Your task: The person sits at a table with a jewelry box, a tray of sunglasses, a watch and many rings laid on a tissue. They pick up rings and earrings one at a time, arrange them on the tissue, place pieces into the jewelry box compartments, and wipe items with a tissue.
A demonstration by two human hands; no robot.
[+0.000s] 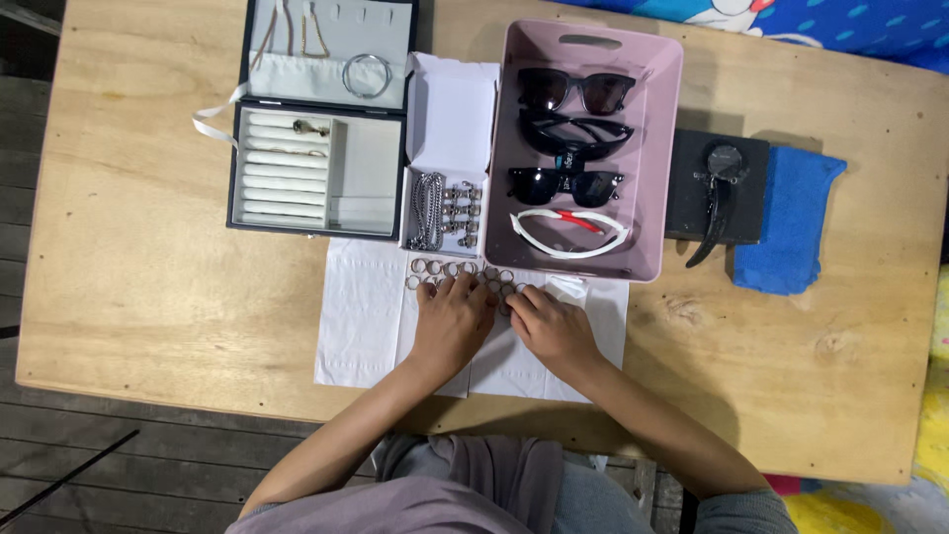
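Silver rings (465, 275) lie clustered on the white cloth (356, 316), just below the white box (450, 148) of chains. Left hand (453, 321) rests flat over them, fingers spread and loose, fingertips touching the rings. Right hand (556, 328) sits beside it, fingers curled at the cluster; whether it pinches a ring, I cannot tell. Pink tray (672, 148) carries 4 sunglasses (573, 138).
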